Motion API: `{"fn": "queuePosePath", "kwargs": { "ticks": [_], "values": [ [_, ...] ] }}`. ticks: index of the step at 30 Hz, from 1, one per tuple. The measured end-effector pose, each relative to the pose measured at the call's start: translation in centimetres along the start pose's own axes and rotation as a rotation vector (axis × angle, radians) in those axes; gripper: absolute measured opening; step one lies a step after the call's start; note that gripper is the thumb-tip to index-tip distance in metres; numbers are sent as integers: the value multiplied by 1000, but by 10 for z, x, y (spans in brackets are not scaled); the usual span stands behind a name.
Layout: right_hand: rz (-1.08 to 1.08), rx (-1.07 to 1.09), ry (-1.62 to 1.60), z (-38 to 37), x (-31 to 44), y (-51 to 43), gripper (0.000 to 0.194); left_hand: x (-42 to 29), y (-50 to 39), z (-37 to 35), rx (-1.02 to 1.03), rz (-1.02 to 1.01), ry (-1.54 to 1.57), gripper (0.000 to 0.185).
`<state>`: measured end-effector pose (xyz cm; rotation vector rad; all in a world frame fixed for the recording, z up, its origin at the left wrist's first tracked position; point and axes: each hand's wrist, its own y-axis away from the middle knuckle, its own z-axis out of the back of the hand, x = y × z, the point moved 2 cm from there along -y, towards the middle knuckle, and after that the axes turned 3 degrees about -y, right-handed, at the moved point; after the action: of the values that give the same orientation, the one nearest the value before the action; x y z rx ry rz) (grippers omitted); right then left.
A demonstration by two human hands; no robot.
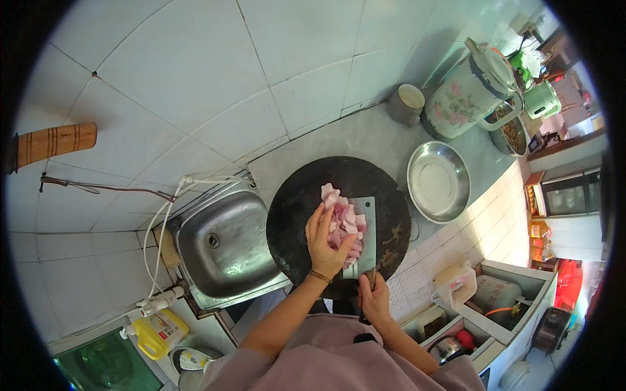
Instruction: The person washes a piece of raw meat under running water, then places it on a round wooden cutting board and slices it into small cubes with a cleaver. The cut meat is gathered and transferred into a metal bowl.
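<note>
A heap of raw, pale pink meat pieces (345, 222) lies partly on the broad blade of a cleaver (368, 229). My left hand (326, 244) cups the heap from its left side, thumb and fingers spread around it. With my right hand (374, 294) I grip the cleaver's handle near the front edge of a round black chopping board (298, 210). The blade is flat, its far corner with a small hole showing beyond the meat. Whether the blade touches the board is hard to tell. A shallow steel basin (438, 182) stands right of the board.
Left of the board is a steel sink (220, 244). A flowered thermos jug (457, 97), a cup (407, 105) and a bowl of food (511, 129) stand at the back right. A knife with a wooden handle (58, 144) is at the left wall. A yellow jug (159, 335) sits lower left.
</note>
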<state>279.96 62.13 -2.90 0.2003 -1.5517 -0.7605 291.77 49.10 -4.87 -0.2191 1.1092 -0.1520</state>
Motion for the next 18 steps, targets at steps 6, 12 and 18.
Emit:
{"fn": "queuePosePath", "kwargs": {
  "ticks": [6,12,18],
  "values": [
    [-13,106,93,1,9,-2,25,-12,3,-11,-111,119,178,60],
    [-16,87,96,39,37,7,24,-52,6,-31,-160,177,254,54],
    [57,-18,138,113,86,-6,24,-110,-22,-100,-166,153,405,50]
  ]
}}
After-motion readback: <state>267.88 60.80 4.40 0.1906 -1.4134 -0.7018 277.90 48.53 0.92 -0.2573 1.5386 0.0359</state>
